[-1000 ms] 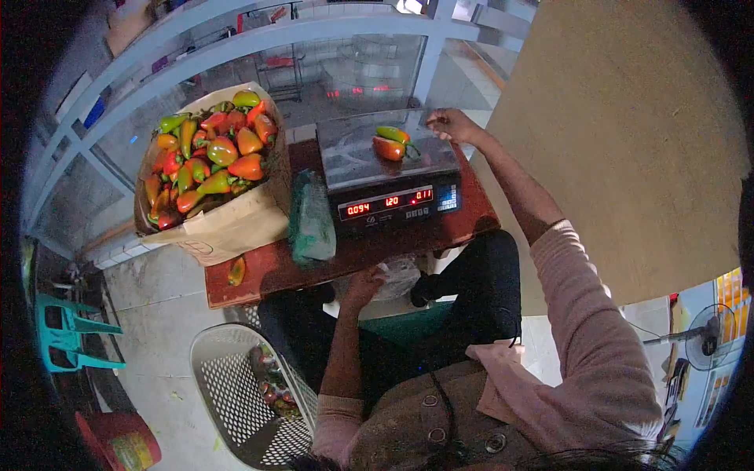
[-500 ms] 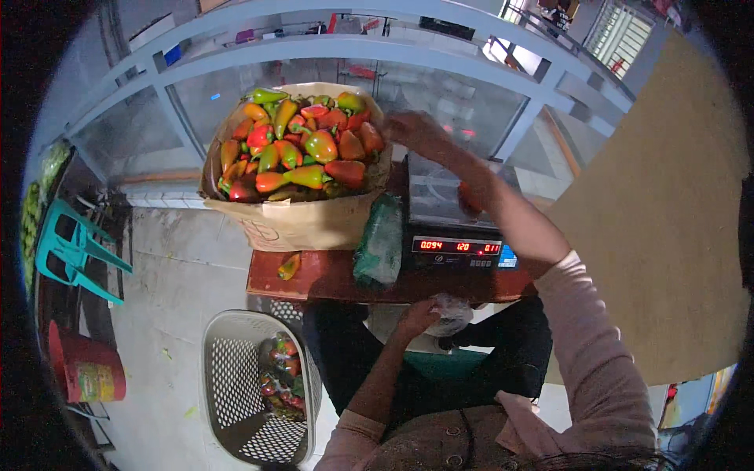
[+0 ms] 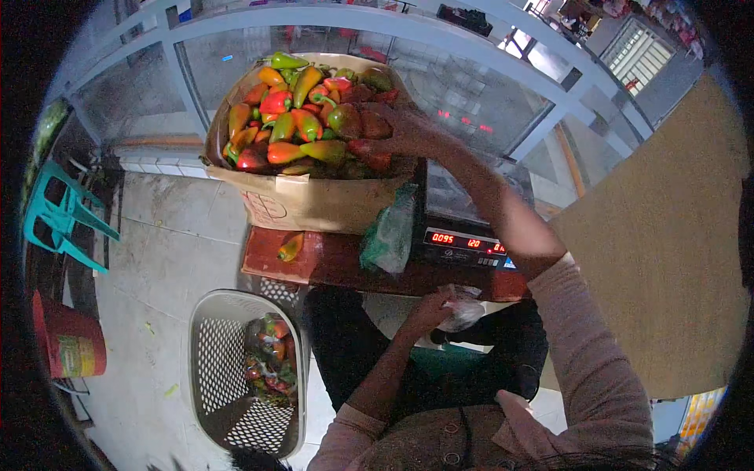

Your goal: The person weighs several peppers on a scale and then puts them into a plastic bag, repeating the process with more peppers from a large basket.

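My right hand [image 3: 404, 129] reaches over the right side of a brown paper sack [image 3: 314, 200] heaped with red, orange and green peppers [image 3: 294, 125]. Its fingers are spread around peppers there, without a clear grip on one. Under my right forearm stands a black digital scale [image 3: 459, 245] with a lit red display; the forearm covers part of its plate. Low over my lap, my left hand [image 3: 426, 314] is closed on a clear plastic bag [image 3: 465, 308]. A crumpled green plastic bag [image 3: 390, 235] lies between sack and scale. One loose pepper [image 3: 290, 247] rests on the red-brown bench [image 3: 263, 255].
A pale perforated basket [image 3: 206, 377] on the floor at left holds bagged peppers [image 3: 271, 353]. Farther left are a teal plastic chair [image 3: 67, 216] and a red bucket [image 3: 67, 337]. A glazed railing [image 3: 314, 23] runs behind the bench. A large tan board [image 3: 652, 235] stands at right.
My right hand has moved left and down, from beside the sack onto the peppers. My left hand still holds the clear bag. The view has shifted slightly.
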A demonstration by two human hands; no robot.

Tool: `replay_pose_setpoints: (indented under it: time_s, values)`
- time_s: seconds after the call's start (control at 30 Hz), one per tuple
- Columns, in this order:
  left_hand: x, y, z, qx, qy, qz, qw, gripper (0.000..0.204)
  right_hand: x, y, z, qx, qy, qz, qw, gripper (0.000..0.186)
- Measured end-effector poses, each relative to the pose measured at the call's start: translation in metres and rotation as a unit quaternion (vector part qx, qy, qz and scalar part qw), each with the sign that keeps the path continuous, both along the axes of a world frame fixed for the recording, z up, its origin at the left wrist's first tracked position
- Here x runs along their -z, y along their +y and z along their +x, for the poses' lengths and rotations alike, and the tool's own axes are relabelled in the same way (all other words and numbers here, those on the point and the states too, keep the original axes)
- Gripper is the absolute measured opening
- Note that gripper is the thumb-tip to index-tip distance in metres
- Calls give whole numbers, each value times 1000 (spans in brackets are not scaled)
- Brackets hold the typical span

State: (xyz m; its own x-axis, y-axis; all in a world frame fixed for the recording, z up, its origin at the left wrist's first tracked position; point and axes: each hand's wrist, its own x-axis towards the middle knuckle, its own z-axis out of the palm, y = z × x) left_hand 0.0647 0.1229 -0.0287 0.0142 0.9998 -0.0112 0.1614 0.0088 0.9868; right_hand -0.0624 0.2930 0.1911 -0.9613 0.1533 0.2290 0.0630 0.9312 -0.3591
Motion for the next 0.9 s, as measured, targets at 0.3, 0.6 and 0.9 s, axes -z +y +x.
replay_pose_setpoints:
  time_s: [0.3, 0.6, 0.9]
  values:
    - [4, -3, 2, -2, 19, -35, 999, 32, 15, 8, -22, 15, -140, 184, 973, 56]
    - [31, -3, 1, -34, 108, 37, 993, 26, 17, 22, -18, -55, -156, -56, 985, 44]
    - [5, 3, -8, 18, 43, -32, 998, 28, 2, 59, 35, -19, 179, -236, 955, 35]
